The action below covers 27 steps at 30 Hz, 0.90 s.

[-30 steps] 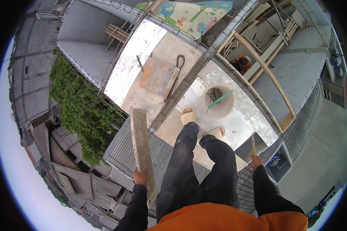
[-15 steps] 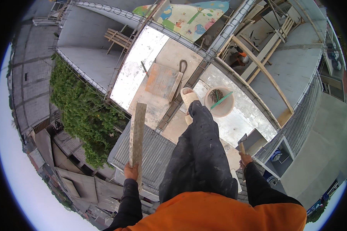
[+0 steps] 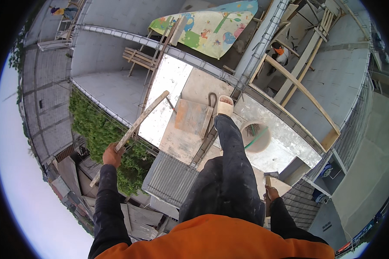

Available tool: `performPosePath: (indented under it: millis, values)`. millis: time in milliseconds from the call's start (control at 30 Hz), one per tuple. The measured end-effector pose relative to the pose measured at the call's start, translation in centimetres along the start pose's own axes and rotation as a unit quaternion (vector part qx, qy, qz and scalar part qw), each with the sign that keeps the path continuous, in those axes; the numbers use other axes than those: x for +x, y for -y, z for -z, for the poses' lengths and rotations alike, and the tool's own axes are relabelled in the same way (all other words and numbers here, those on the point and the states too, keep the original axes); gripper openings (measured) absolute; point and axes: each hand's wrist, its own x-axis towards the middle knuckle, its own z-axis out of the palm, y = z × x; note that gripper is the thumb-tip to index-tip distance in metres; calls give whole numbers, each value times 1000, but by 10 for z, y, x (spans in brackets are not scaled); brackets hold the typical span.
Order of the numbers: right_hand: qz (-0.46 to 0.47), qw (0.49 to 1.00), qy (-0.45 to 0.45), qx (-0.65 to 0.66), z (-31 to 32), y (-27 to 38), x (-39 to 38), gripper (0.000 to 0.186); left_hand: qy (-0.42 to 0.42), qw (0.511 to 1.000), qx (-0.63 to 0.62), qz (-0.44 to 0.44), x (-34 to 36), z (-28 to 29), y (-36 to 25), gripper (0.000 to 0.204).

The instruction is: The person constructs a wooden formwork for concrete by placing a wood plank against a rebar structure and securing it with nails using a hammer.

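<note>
My left hand (image 3: 113, 156) is closed round a long wooden plank (image 3: 139, 121), out to the left above green bushes. The plank slants, its far end over the white panel and its near end past my wrist. Low on the right, my right hand (image 3: 271, 194) grips the wooden handle of a hammer (image 3: 271, 174), its metal head pointing up and away from me. Between my hands stands my leg, with a pale shoe (image 3: 225, 105) on the boards. A round tub (image 3: 263, 145) holding thin dark pieces and a green strip sits right of my leg.
A brownish square board (image 3: 189, 116) lies on the platform (image 3: 175, 140) beside a dark loop (image 3: 212, 100). Steel-caged beams (image 3: 263, 36) border open drops into rooms below. A person (image 3: 281, 52) stands in the far-right room; another (image 3: 64, 11) is at far left. Corrugated roofing (image 3: 166, 175) lies below.
My left hand has swung left and up with the plank, which turned from nearly upright to slanted. The right hand with the hammer moved slightly down. My view has shifted, and my foot has moved forward.
</note>
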Motion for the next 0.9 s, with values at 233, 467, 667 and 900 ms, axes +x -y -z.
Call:
performPosePath:
  millis: [233,467,667,900]
  values:
    - [1,996,80,43,-30,74,-34,34,-24,993,-117,25,59,76,-27,45]
    - [77,991,105,32,-66,150,-28,35,-12,966,-234,109,29,75,-32,45]
    - [119,984,96,93,-112,185,-32,37,8,974,-168,153,36,88,-27,43]
    - [55,992,79,85,-158,193,-24,50,37,986,-138,90,150,58,-16,44]
